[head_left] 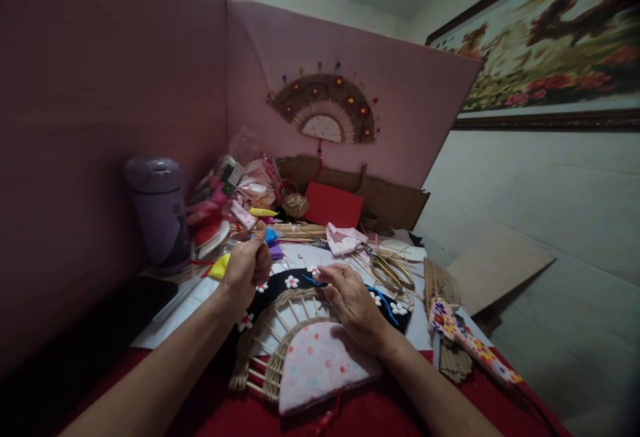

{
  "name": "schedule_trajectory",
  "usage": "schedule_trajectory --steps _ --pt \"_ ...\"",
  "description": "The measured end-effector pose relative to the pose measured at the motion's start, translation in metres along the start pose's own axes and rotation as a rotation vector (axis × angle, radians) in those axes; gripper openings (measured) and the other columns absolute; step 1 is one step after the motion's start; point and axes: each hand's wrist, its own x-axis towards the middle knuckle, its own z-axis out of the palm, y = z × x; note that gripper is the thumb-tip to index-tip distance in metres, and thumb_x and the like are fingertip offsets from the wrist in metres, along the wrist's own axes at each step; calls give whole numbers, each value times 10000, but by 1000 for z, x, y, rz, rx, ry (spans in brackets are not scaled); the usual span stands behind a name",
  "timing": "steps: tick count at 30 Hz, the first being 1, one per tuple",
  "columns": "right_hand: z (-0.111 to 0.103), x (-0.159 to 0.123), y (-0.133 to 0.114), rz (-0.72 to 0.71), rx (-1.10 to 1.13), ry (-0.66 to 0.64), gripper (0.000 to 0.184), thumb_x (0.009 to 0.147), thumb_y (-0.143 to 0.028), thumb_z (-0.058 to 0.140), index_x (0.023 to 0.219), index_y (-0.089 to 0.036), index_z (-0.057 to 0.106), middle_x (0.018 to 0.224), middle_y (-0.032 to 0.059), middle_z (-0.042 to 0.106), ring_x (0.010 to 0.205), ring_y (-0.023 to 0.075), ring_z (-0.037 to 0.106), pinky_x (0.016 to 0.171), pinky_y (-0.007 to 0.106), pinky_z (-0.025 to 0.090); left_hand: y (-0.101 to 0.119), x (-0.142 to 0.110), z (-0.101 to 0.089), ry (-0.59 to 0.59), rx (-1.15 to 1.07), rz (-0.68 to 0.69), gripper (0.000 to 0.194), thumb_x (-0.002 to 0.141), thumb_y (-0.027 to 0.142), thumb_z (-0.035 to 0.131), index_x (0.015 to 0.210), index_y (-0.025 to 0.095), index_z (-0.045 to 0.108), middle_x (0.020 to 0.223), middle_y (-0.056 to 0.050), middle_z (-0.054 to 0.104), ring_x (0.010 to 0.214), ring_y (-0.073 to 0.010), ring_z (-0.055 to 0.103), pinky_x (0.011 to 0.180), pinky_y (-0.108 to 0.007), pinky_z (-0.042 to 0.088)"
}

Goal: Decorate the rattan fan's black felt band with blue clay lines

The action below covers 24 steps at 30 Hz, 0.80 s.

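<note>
A half-round handmade fan lies before me, with a pink dotted cloth centre (323, 363), twine-woven sticks (285, 320) and a black outer band (277, 280) carrying white flowers. My left hand (247, 267) is raised over the band's left part, its fingers curled into a fist with the thumb up. Whatever it may hold is hidden. My right hand (355, 300) lies over the fan's upper middle, fingers stretched to the left and slightly bent. Close to its fingertips and beyond its wrist side, thin blue strands (383, 303) run along the black band.
Gold-handled scissors (393, 270), thin sticks (300, 230), a twine ball (295, 205) and a red card (334, 205) lie behind the fan. A purple tumbler (159, 217) stands left. A flower-patterned glue gun (473, 340) rests right. Another fan (327, 93) hangs on the pink panel.
</note>
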Motion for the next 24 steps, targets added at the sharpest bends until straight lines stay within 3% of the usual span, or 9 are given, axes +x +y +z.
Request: schedule_trajectory --steps 6,24 --pt "2 -1 0 26 -37 -67 502 942 -504 252 1262 -192 479 1141 79 640 1241 267 354 1005 468 303 0 1 1 5 3 -19 611 672 606 623 448 202 223 358 98 185 297 -26 132 302 -177 67" --pt "6 -1 -1 42 -49 -104 602 913 -581 195 1258 -192 499 1113 98 653 1245 281 374 990 494 331 0 -1 0 16 -11 -30 610 662 620 623 449 207 228 345 99 190 288 -26 136 302 -181 69"
